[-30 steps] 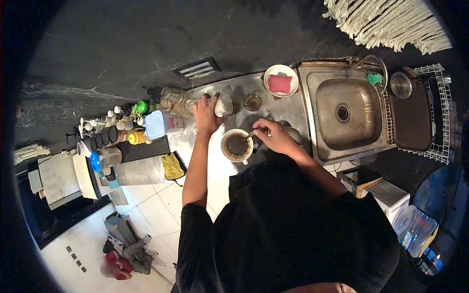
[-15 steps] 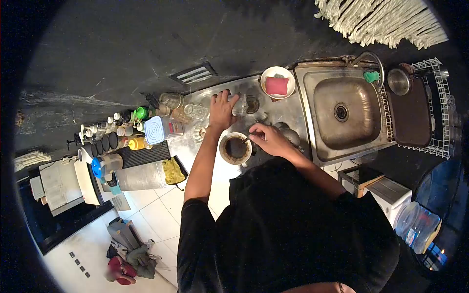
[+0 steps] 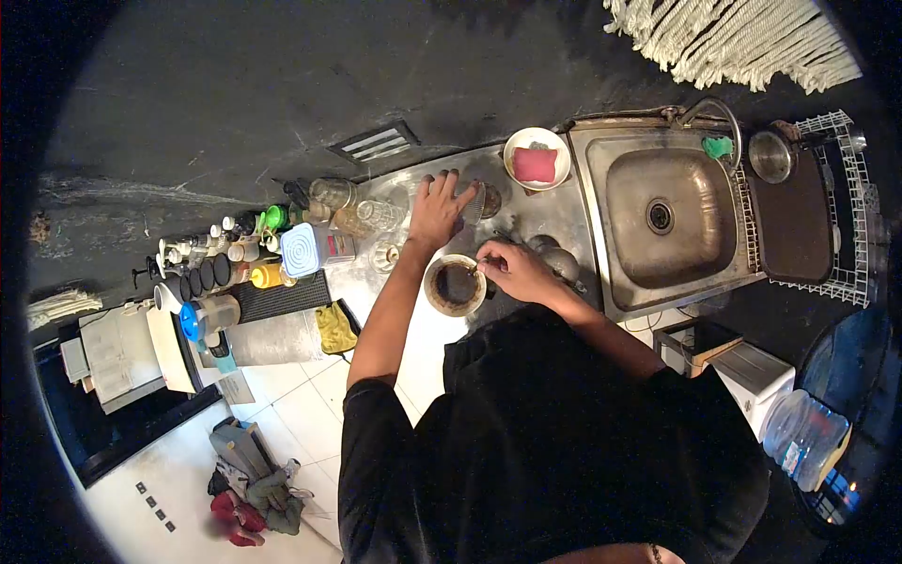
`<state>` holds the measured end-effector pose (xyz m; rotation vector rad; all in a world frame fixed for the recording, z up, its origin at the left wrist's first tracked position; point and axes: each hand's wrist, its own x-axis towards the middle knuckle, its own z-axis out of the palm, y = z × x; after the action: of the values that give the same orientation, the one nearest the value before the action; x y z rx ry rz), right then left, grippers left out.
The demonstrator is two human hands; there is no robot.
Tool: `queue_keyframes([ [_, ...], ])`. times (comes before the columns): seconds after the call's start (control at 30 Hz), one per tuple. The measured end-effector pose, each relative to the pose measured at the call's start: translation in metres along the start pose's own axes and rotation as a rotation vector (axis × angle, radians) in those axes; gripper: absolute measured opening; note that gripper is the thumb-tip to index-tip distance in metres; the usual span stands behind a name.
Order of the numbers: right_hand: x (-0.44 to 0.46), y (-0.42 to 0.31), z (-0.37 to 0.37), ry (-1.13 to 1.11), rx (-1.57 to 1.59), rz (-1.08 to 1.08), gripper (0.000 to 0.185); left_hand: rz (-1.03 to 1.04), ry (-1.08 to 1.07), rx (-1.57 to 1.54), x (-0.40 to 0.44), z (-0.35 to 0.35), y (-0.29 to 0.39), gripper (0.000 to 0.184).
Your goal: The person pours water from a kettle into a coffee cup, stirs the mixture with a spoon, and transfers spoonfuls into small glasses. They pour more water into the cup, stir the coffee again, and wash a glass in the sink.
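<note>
On the steel counter, a white cup (image 3: pixel 436 293) holds dark brown liquid and has brown smears inside its wall. My right hand (image 3: pixel 515 270) is at the cup's right rim, its fingers pinched on a thin spoon (image 3: pixel 474 270) that dips into the liquid. Beyond the cup, my left hand (image 3: pixel 437 214) has its fingers spread, holding nothing that I can make out. Its thumb lies over or against a ribbed clear glass (image 3: pixel 476 203); whether they touch is unclear. Further clear glasses (image 3: pixel 379 215) stand to the left of this hand.
A white bowl (image 3: pixel 562 176) with a red sponge (image 3: pixel 535 165) stands near the wall. Right of it are the steel sink (image 3: pixel 648 160), faucet and dish rack (image 3: pixel 853 188). Bottles and a blue-lidded container (image 3: pixel 300 250) line the left. Another person (image 3: pixel 240 519) sits lower left.
My left hand has shifted slightly, with its fingers spread wider and its thumb reaching further right by the ribbed glass. My right hand stays at the cup's rim with the spoon.
</note>
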<state>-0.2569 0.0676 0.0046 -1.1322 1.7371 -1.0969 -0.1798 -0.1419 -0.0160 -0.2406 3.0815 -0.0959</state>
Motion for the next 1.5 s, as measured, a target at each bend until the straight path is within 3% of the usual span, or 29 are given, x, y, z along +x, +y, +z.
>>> queue_keyframes([
  [0.17,0.001,0.002,0.002,0.013,-0.007,-0.050,0.023,0.017,0.100,0.056,-0.003,-0.006,0.000,0.087],
  [0.27,0.001,0.008,0.004,-0.011,-0.041,-0.016,0.024,-0.082,0.135,-0.047,-0.009,-0.016,-0.001,0.088],
  [0.37,0.001,0.016,0.009,0.000,-0.011,-0.018,0.025,-0.357,0.407,-0.400,-0.020,-0.013,-0.002,0.089],
  [0.4,0.002,0.016,0.009,0.002,0.008,-0.018,0.024,-0.361,0.409,-0.398,-0.025,-0.015,-0.002,0.089],
  [0.47,0.001,0.017,0.009,-0.003,0.026,-0.021,0.024,-0.524,0.626,-0.516,-0.039,-0.017,-0.001,0.090],
  [0.53,-0.001,0.014,0.008,-0.037,0.066,0.034,0.023,-0.611,0.641,-0.541,-0.053,-0.028,0.004,0.089],
  [0.63,-0.001,0.015,0.011,-0.037,0.111,0.020,0.023,-0.747,0.841,-0.787,-0.085,-0.035,0.004,0.092],
  [0.77,-0.002,0.026,0.017,0.020,0.098,-0.016,0.027,-0.897,0.914,-0.834,-0.144,-0.038,0.025,0.094],
  [0.83,-0.004,0.029,0.019,0.046,0.057,0.001,0.034,-1.070,1.004,-0.845,-0.170,-0.025,0.040,0.093],
  [0.93,-0.014,0.023,0.020,0.038,-0.013,0.040,0.027,-1.232,1.007,-0.785,-0.205,0.009,0.063,0.094],
  [0.97,-0.019,0.017,0.019,0.047,-0.043,0.058,0.032,-1.235,1.013,-0.788,-0.214,0.017,0.071,0.094],
  [1.03,-0.028,0.027,0.023,0.039,-0.016,0.079,0.034,-1.307,0.952,-0.954,-0.227,0.025,0.088,0.095],
  [1.13,-0.046,0.023,0.021,0.008,0.004,0.168,0.035,-1.269,0.838,-0.890,-0.243,0.053,0.103,0.091],
  [1.2,-0.057,0.020,0.017,-0.130,0.020,0.336,0.033,-1.252,0.840,-0.998,-0.246,0.066,0.109,0.089],
  [1.4,-0.084,-0.001,0.014,-0.289,-0.015,0.313,0.025,-1.104,0.686,-0.946,-0.252,0.054,0.114,0.090],
  [1.47,-0.094,-0.019,0.018,-0.297,-0.097,0.055,0.030,-0.986,0.731,-0.985,-0.255,0.024,0.114,0.091],
  [1.5,-0.095,-0.045,0.018,-0.350,-0.055,0.144,0.032,-0.937,0.721,-0.983,-0.257,0.004,0.112,0.090],
])
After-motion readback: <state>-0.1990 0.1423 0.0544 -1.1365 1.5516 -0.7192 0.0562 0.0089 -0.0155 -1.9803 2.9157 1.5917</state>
